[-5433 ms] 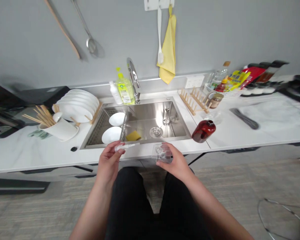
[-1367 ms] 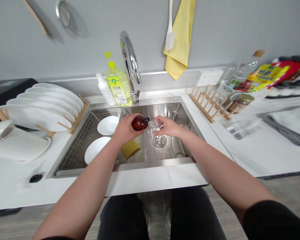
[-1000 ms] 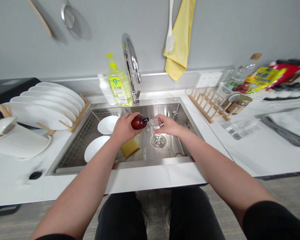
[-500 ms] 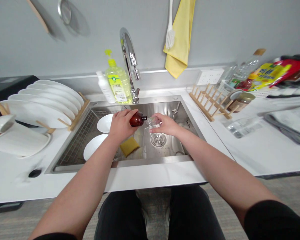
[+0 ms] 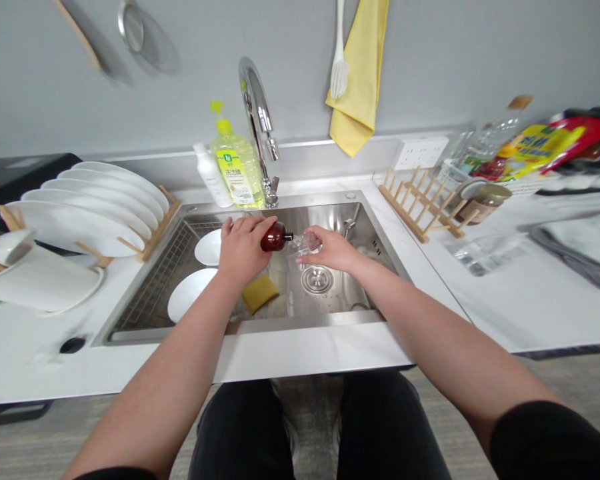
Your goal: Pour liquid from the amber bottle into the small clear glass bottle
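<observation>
My left hand (image 5: 243, 248) is wrapped round a dark red-brown bottle (image 5: 275, 237), tipped on its side with its black neck toward the right. At that neck, my right hand (image 5: 329, 248) pinches a small clear cup (image 5: 306, 243); its exact shape is hard to make out, and I cannot tell whether the two touch. Both hands are over the steel sink (image 5: 375, 267). Below them, a yellow sponge (image 5: 260, 294) lies left of the drain (image 5: 317, 279). Two white bowls (image 5: 190, 293) sit at the left on a wire rack (image 5: 150, 290), partly behind my left hand and forearm.
A faucet (image 5: 255, 100) rises behind the sink beside a dish soap bottle (image 5: 237, 167) and a white bottle (image 5: 213, 175). White plates (image 5: 85, 223) stand in a wooden rack at left. A wooden rack (image 5: 425, 207) and a jar (image 5: 483, 203) are at right.
Little differs. The view has shifted slightly, and both hands keep the bottle and the clear cup over the sink in nearly the same place.
</observation>
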Available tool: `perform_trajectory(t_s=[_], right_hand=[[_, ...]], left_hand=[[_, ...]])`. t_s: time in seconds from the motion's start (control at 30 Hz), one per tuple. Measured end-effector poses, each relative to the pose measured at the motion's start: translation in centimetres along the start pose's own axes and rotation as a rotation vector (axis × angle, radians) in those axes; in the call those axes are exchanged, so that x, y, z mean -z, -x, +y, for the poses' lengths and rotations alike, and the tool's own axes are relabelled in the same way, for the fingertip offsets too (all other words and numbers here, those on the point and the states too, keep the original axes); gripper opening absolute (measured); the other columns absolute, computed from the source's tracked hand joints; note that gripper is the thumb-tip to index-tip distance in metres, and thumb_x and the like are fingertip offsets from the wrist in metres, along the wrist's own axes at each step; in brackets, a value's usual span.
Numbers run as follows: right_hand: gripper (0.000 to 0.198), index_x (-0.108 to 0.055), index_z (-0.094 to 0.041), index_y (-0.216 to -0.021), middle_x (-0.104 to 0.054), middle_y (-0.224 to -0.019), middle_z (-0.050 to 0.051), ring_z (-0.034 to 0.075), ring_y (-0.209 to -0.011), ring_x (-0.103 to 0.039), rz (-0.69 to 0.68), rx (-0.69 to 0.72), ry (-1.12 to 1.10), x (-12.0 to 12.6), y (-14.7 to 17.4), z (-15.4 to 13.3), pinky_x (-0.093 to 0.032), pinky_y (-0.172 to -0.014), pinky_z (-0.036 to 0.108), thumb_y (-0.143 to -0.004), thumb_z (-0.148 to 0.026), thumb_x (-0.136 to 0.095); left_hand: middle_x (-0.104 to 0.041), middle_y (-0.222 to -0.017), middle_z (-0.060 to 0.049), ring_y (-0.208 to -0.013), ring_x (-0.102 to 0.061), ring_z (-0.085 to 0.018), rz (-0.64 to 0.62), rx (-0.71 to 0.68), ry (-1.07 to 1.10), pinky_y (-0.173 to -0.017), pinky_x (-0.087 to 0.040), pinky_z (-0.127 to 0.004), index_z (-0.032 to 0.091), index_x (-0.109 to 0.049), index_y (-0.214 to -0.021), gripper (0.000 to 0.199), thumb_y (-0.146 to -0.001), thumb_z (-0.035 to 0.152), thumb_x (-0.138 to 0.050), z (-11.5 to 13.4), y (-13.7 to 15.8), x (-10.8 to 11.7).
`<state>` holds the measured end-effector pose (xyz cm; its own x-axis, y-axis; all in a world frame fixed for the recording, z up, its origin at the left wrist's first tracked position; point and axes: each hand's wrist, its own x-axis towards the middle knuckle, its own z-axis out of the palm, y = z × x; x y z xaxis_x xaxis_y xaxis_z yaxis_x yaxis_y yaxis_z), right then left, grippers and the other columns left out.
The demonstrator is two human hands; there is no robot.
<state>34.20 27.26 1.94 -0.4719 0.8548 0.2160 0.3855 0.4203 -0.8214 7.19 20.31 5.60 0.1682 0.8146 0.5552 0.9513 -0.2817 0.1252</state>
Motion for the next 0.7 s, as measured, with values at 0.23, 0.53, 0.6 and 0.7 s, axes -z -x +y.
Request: perform_trajectory(t_s=[0.23, 0.53, 0.6, 0.7], right_hand=[[0.071, -0.074, -0.026, -0.125, -0.081, -0.106, 0.003, 0.024, -0.092, -0.075, 0.016, 0.005, 0.020, -0.44, -0.03, 0.19, -0.059, -0.085, 0.037, -0.069, -0.056, -0.106], [0.073, -0.073, -0.025, -0.126, -0.081, -0.107, 0.004, 0.025, -0.091, -0.074, 0.011, 0.016, -0.007, -0.28, 0.04, -0.08, -0.059, -0.085, 0.038, -0.069, -0.058, -0.105], [0.072, -0.073, -0.025, -0.125, -0.081, -0.108, 0.004, 0.025, -0.092, -0.074, 0.008, 0.015, -0.007, -0.29, 0.05, -0.12, -0.059, -0.085, 0.038, -0.069, -0.058, -0.105], [0.073, -0.073, -0.025, -0.126, -0.081, -0.108, 0.004, 0.025, -0.093, -0.075, 0.012, 0.013, -0.008, -0.35, 0.05, -0.11, -0.059, -0.085, 0.038, -0.070, -0.058, -0.105]], left_hand=[[-0.075, -0.154, -0.011, -0.147, -0.062, -0.044, 0.028, 0.007, -0.011, -0.140, -0.021, -0.073, 0.039, -0.071, -0.160, 0.072, -0.090, 0.023, -0.076, 0.42, 0.07, 0.20], [-0.074, -0.155, -0.010, -0.150, -0.060, -0.043, 0.065, -0.011, -0.014, -0.143, -0.012, -0.074, 0.041, -0.070, -0.160, 0.073, -0.091, 0.018, -0.074, 0.60, 0.04, 0.41], [-0.074, -0.156, -0.009, -0.151, -0.059, -0.043, 0.069, -0.008, -0.014, -0.143, -0.011, -0.075, 0.042, -0.069, -0.160, 0.072, -0.092, 0.019, -0.073, 0.68, 0.06, 0.44], [-0.074, -0.156, -0.008, -0.152, -0.058, -0.043, 0.081, 0.000, -0.010, -0.143, -0.007, -0.076, 0.044, -0.069, -0.159, 0.071, -0.093, 0.019, -0.072, 0.82, 0.08, 0.46]])
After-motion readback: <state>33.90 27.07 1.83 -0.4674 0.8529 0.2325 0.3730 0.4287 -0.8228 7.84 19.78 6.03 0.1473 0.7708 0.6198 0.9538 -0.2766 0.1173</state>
